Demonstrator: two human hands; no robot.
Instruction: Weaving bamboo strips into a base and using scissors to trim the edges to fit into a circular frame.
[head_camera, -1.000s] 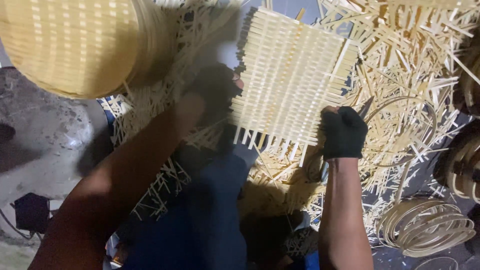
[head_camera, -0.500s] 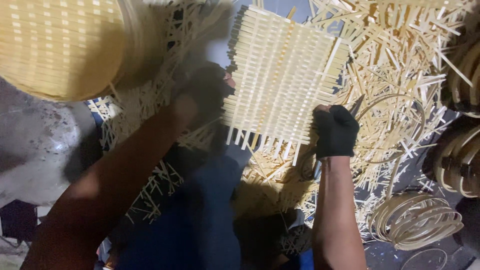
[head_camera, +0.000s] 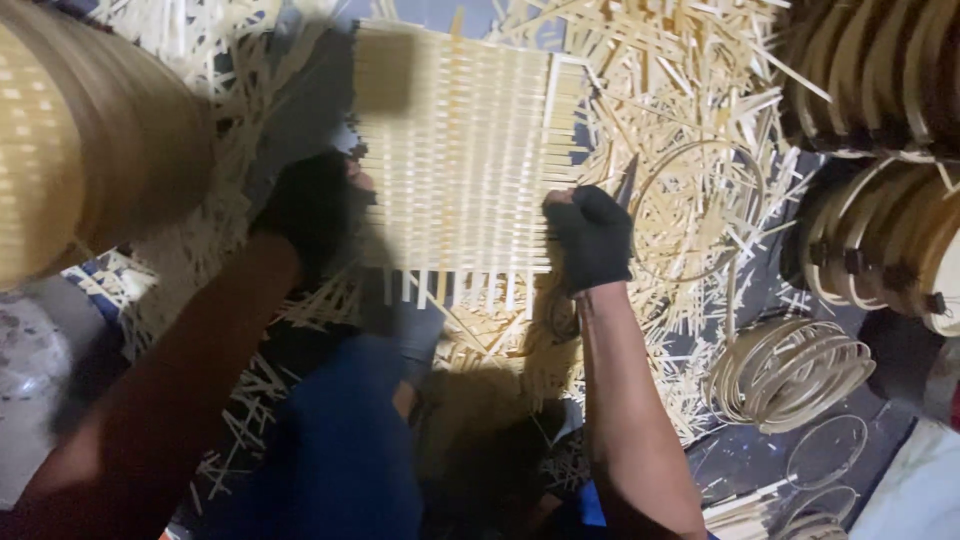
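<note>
Mat (head_camera: 465, 160) of woven strips lies flat just beyond your hands, strips running near to far; left hand (head_camera: 305, 205) grips its left edge, right hand (head_camera: 592, 238) clenches its right corner.

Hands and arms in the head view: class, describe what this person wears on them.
Both the left hand and right hand wear dark, black-looking fabric gloves ending at the wrist. The forearms are bare, with no sleeves in view. No markings or watch can be made out.

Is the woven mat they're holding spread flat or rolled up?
Spread flat: the woven bamboo mat shows its full weave, the left hand and right hand gripping opposite edges.
</note>
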